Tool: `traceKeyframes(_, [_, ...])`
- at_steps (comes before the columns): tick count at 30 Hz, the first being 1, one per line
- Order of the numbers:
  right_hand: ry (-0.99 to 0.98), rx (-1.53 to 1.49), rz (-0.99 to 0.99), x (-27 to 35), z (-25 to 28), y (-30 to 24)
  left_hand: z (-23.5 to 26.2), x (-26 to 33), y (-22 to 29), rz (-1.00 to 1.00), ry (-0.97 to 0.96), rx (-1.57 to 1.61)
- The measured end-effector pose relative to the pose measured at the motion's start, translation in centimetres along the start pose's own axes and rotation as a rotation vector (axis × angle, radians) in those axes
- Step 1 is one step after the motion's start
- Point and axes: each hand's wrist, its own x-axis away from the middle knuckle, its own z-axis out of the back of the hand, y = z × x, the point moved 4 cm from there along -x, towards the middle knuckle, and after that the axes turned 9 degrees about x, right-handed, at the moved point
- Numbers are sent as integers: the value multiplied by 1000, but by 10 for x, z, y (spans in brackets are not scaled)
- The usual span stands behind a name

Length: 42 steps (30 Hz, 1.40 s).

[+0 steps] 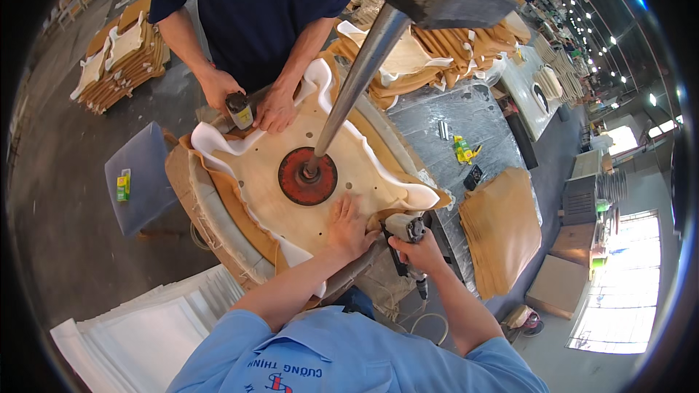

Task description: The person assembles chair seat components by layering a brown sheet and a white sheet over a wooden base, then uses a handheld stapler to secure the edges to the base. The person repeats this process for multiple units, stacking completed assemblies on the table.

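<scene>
Seat board (351, 161), pretty much squarish, sits around 10 o'clock from the right hand (422, 251), which is gripping a staple gun (404, 226), while the left hand (347, 228), way nearer its middle, lies open and flat on it.

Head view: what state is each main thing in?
Left hand, open, flat on the wooden board
Right hand, closed around the near staple gun
Near staple gun, held beside the board
Wooden board, beneath the disc
Red disc, flat against the board
White foam, turned up around the board
Co-worker's staple gun, held
Tan sheets, stacked
</scene>
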Motion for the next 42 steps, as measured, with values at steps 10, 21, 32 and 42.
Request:
traceKeyframes(10, [-128, 286, -118, -31, 7, -29, -13, -3, -9, 81, 112, 122])
traceKeyframes(21, [-139, 499, -173, -45, -3, -45, -12, 0, -12, 65, 189, 183])
traceKeyframes(32, [-173, 301, -118, -41, 1, -38, 4, 15, -18, 101, 64, 72])
traceKeyframes(42, [-168, 431, -149, -33, -11, -37, -2, 19, -19, 95, 142, 101])
